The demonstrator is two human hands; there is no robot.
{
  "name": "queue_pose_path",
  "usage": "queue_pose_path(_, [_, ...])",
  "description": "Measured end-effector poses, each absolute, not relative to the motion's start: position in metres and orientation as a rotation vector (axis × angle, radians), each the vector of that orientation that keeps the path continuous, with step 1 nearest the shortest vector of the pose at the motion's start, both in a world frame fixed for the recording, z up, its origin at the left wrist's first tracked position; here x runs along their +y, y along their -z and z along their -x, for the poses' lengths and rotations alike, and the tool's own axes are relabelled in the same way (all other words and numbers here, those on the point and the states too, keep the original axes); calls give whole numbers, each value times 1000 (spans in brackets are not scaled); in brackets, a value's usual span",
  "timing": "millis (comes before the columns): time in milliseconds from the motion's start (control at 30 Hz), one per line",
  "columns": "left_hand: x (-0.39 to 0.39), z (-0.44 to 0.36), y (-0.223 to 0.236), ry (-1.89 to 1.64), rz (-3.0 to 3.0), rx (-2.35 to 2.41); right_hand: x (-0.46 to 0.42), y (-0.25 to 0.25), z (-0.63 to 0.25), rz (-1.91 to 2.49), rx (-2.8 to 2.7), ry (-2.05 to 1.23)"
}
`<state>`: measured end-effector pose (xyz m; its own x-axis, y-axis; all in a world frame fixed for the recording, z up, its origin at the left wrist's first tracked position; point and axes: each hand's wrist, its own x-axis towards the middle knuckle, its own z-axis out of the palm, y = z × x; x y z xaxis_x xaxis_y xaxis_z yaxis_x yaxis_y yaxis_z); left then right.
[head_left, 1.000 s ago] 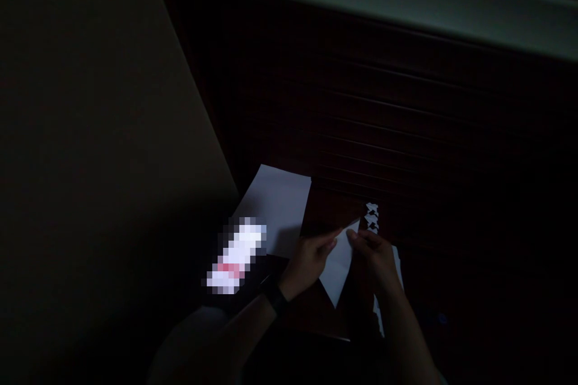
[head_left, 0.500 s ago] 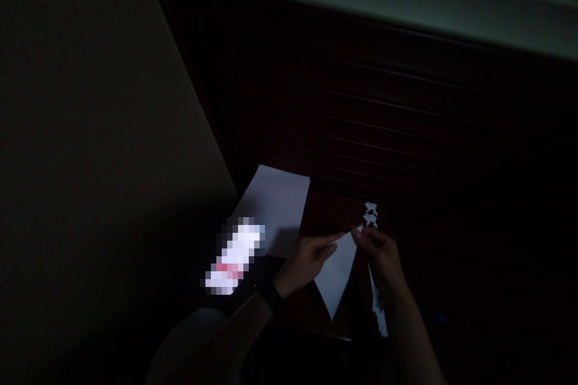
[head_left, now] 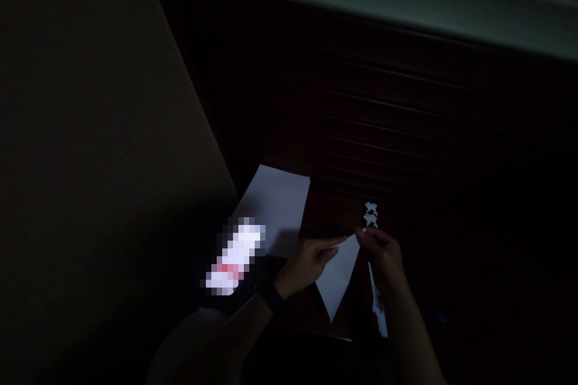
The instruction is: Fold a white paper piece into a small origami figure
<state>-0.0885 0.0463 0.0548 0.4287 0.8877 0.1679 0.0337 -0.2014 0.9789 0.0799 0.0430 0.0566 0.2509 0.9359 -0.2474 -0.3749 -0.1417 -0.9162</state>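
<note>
A folded sheet of white paper (head_left: 338, 281), kite-like with a pointed lower corner, lies between my hands on the dark tabletop. My left hand (head_left: 308, 261) has a dark band on its wrist; its thumb and forefinger rest along the paper's upper left edge, closed on it. At the paper's top corner, my right hand (head_left: 382, 251) pinches the tip between thumb and forefinger. Just beyond the right fingers sit small crumpled or folded white paper pieces (head_left: 371, 214). A torn paper strip with some dark print (head_left: 379, 307) is partly hidden behind my right hand.
To the left lies a flat stack of white paper (head_left: 282, 204). A bright, pixelated screen (head_left: 235, 258) overlaps its lower left corner. A slatted dark wooden panel (head_left: 374, 114) rises behind, below a pale ledge (head_left: 383, 3). A plain wall-like surface (head_left: 90, 102) fills the left. The room is very dim.
My right fingers have shifted slightly right at the paper's top corner. The left forefinger reaches a little further along the edge. Everything else stays in place.
</note>
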Motion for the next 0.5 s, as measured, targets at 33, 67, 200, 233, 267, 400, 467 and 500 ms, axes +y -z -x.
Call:
queue_pose_path(33, [46,88,-55,-966,-1576,832,43,-56,-81,1208,-638,-1267])
queue_pose_path(67, [46,88,-55,-966,-1573,831,44,-55,-82,1211,-647,-1261])
queue_pose_path(200, [47,88,-53,-966,-1574,837,44,-51,-84,1235,-670,-1239])
queue_pose_path(233, [47,88,-53,-961,-1578,842,44,-50,-84,1238,-672,-1231])
queue_pose_path(267, [47,88,-54,-958,-1582,845,44,-50,-85,1242,-671,-1224])
queue_pose_path(400, [47,87,-54,-956,-1577,824,43,-50,-83,1248,-644,-1191])
queue_pose_path(467, [47,87,-53,-961,-1573,823,42,-53,-81,1261,-642,-1169])
queue_pose_path(500, [47,87,-53,-965,-1573,826,42,-54,-80,1270,-643,-1161])
